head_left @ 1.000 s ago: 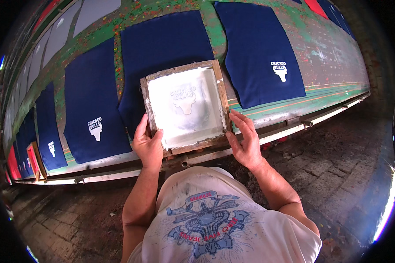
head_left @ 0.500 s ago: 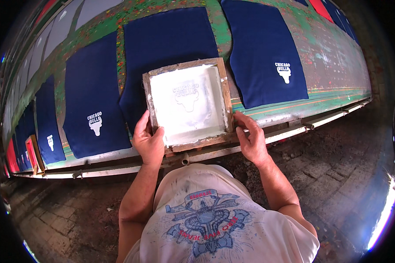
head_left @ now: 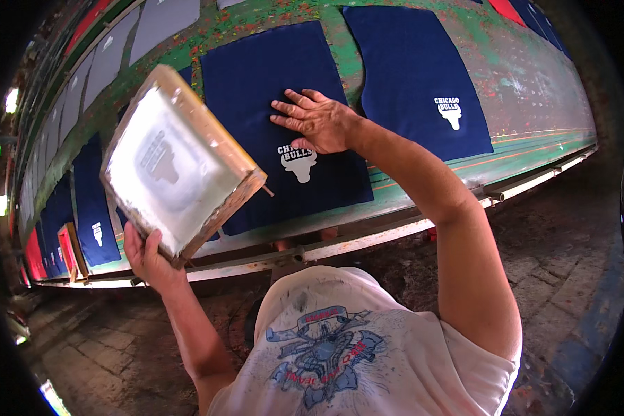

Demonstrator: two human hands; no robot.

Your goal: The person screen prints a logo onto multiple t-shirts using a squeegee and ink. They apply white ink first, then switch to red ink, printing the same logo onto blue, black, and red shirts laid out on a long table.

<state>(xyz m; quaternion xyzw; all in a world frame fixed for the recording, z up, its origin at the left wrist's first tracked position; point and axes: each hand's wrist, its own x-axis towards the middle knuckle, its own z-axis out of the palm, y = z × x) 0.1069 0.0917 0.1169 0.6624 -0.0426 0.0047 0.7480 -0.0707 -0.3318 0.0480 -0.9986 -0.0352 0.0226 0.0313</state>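
Observation:
My left hand (head_left: pixel 151 262) grips the lower corner of a wooden-framed printing screen (head_left: pixel 177 163), lifted and tilted to the left of the middle cloth. White ink coats the screen's mesh around a bull-head design. My right hand (head_left: pixel 319 121) lies with fingers spread on a dark blue fabric panel (head_left: pixel 256 76), just above its fresh white bull-head print (head_left: pixel 299 166); the thumb overlaps the lettering's edge. To the right, another blue panel (head_left: pixel 416 69) bears the same white print (head_left: pixel 448 113) near its lower edge.
The long green, paint-spotted table (head_left: pixel 527 90) has a pale rail (head_left: pixel 388 233) along its near edge. More blue panels (head_left: pixel 93 201) and grey panels (head_left: pixel 163 28) lie to the left. A red-and-wood frame (head_left: pixel 73 251) leans at the far left edge.
The screen has been lifted off the middle panel and swung left in my left hand, uncovering a white print. My right hand has let go of the frame and moved onto the fabric.

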